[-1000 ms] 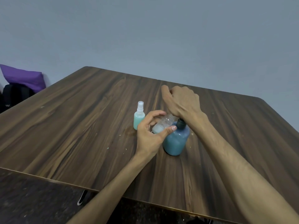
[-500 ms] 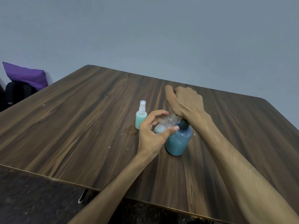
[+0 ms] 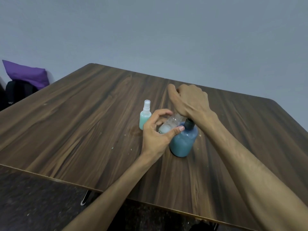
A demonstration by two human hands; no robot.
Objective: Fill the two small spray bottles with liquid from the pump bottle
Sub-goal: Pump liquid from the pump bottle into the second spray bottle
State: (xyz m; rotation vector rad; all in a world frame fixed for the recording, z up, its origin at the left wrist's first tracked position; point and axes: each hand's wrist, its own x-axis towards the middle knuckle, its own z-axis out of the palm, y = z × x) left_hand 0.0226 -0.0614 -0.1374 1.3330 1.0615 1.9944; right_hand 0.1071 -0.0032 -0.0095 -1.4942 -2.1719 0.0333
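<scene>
A round blue pump bottle (image 3: pixel 182 141) stands upright near the middle of the wooden table (image 3: pixel 83 117). My right hand (image 3: pixel 190 100) is closed over its pump head, which is hidden; only the dark collar shows. My left hand (image 3: pixel 155 135) grips a small clear spray bottle (image 3: pixel 170 125), tilted with its open end up under my right hand; pale liquid sits in its bottom. A second small spray bottle (image 3: pixel 145 116), filled with green liquid and capped with a white sprayer, stands just left of my left hand.
Small pale specks and a damp patch (image 3: pixel 131 133) lie on the table in front of the bottles. A purple cushion (image 3: pixel 26 75) on a dark bag (image 3: pixel 18 90) sits beyond the table's left edge. A grey wall is behind.
My right hand has lifted slightly over the pump head. The left hand and clear bottle keep their place beside the pump bottle. The view has drifted a little.
</scene>
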